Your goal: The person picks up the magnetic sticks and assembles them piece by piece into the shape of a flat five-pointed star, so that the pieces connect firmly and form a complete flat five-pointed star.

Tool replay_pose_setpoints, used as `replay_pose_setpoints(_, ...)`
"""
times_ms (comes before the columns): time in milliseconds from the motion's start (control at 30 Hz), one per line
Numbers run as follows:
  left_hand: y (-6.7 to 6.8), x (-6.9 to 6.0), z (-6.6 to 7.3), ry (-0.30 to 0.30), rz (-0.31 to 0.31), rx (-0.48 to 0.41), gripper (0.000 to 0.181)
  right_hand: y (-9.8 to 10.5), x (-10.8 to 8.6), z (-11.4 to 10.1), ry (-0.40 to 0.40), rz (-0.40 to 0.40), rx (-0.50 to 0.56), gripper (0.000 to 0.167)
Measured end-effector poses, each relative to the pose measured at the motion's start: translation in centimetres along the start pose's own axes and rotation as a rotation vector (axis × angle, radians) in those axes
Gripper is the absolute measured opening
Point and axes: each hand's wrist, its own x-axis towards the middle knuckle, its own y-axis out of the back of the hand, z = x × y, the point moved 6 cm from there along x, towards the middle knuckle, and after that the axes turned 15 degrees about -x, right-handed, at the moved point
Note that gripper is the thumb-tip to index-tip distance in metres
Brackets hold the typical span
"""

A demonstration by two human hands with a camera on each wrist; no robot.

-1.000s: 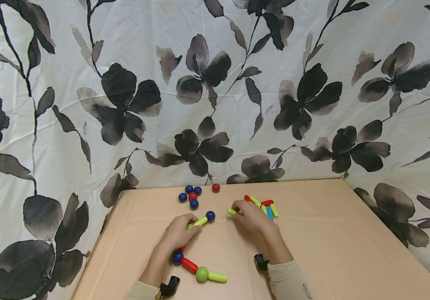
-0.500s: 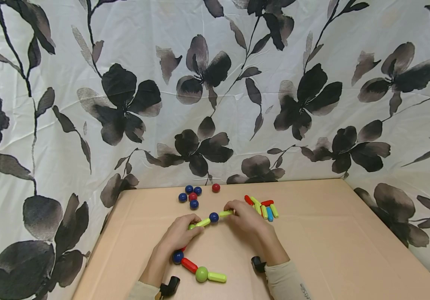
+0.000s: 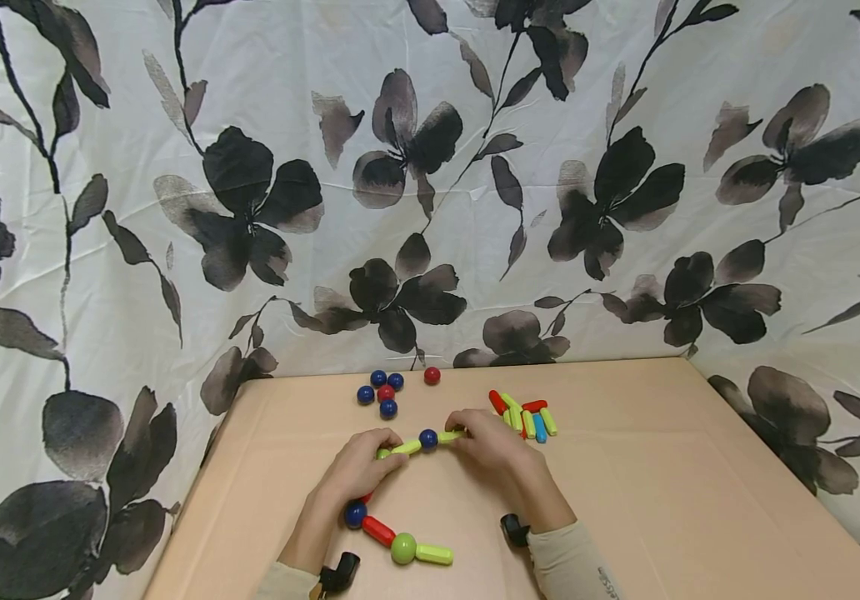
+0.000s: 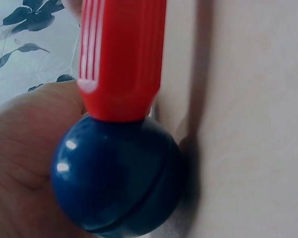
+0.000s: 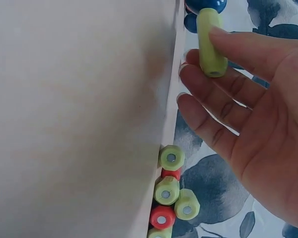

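Note:
My left hand (image 3: 361, 463) pinches a yellow-green rod (image 3: 407, 447) beside a green ball (image 3: 382, 454) partly hidden by the fingers. A blue ball (image 3: 428, 439) joins that rod's far end. On the ball's other side, my right hand (image 3: 492, 440) pinches a second yellow-green rod (image 5: 212, 44) between thumb and fingers, its end at the ball. Below my left hand, the chain runs on through a red rod (image 4: 121, 59), a blue ball (image 4: 120, 176), another red rod (image 3: 379, 531), a green ball (image 3: 403, 548) and a yellow-green rod (image 3: 434, 554).
Several blue balls (image 3: 388, 408) surround a red one (image 3: 386, 392) at the table's back edge, with another red ball (image 3: 432, 376) to their right. A pile of red, yellow-green and blue rods (image 3: 539, 427) lies behind my right hand. A floral cloth (image 3: 505, 208) hangs behind the table.
My right hand has moved left and slightly nearer, bringing its yellow-green rod from beside the pile to the blue ball. The blue ball has shifted slightly right. My left hand has barely moved.

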Motion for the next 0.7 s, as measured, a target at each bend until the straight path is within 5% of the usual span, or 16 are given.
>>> replay_pose_setpoints(700,1.3,0.1,-0.5,0.083,0.075,0.006,0.014,-0.1,-0.1,-1.3,0.015,-0.04,0.01,0.017)
